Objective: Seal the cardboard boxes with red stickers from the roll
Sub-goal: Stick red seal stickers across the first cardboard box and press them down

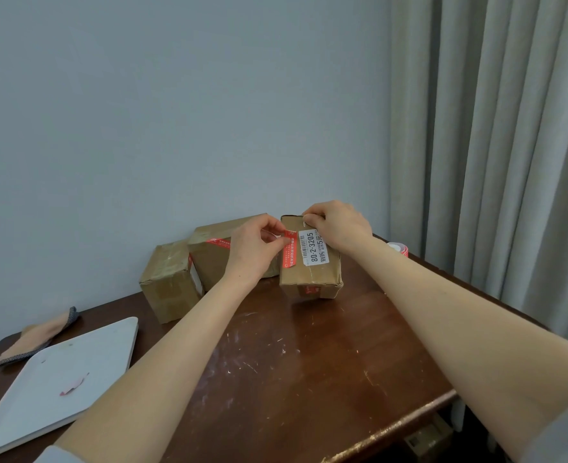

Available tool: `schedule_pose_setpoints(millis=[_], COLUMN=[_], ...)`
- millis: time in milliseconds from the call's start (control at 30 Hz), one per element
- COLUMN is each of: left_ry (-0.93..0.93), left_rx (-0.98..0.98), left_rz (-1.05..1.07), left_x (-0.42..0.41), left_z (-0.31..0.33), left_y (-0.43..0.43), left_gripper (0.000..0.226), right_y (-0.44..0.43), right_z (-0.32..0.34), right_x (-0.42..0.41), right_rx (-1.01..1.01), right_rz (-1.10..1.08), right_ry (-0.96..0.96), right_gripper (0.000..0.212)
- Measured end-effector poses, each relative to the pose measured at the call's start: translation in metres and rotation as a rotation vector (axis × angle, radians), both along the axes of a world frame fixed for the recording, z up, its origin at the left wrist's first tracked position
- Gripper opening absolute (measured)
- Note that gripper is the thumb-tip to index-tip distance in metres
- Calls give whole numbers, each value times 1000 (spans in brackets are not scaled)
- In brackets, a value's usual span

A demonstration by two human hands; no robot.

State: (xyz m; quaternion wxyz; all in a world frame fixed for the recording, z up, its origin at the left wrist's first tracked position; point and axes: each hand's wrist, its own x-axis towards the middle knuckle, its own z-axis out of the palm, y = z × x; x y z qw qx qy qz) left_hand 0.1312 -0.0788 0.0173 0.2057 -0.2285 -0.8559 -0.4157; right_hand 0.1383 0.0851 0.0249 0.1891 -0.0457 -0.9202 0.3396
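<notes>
Three cardboard boxes stand at the back of the brown table. The nearest box (pixel 312 274) carries a white barcode label and a red sticker (pixel 290 250) along its left top edge. My left hand (pixel 255 243) pinches the upper end of that red sticker. My right hand (pixel 337 227) grips the box's far top edge, fingers curled over it. A larger box (pixel 214 259) with a red sticker stands behind my left hand, and a third box (pixel 169 289) is further left. The sticker roll (pixel 398 248) lies to the right, partly hidden by my right forearm.
A white tray (pixel 59 379) with a pink scrap of backing lies at the front left. A folded cloth (pixel 37 339) rests at the left table edge. A grey curtain (pixel 493 145) hangs at the right. The table top (pixel 309 362) in front is scratched.
</notes>
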Motion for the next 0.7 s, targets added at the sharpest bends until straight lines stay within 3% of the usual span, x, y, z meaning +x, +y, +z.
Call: schedule_pose_setpoints(millis=[700], left_ry=[-97], left_rx=[-47], left_rz=[-9], left_x=[1], left_z=[13], left_y=[-5], left_gripper=[10], right_y=[-3], right_z=[0], right_x=[1], right_rx=[14], right_rz=[12], right_ry=[8], right_gripper=[25])
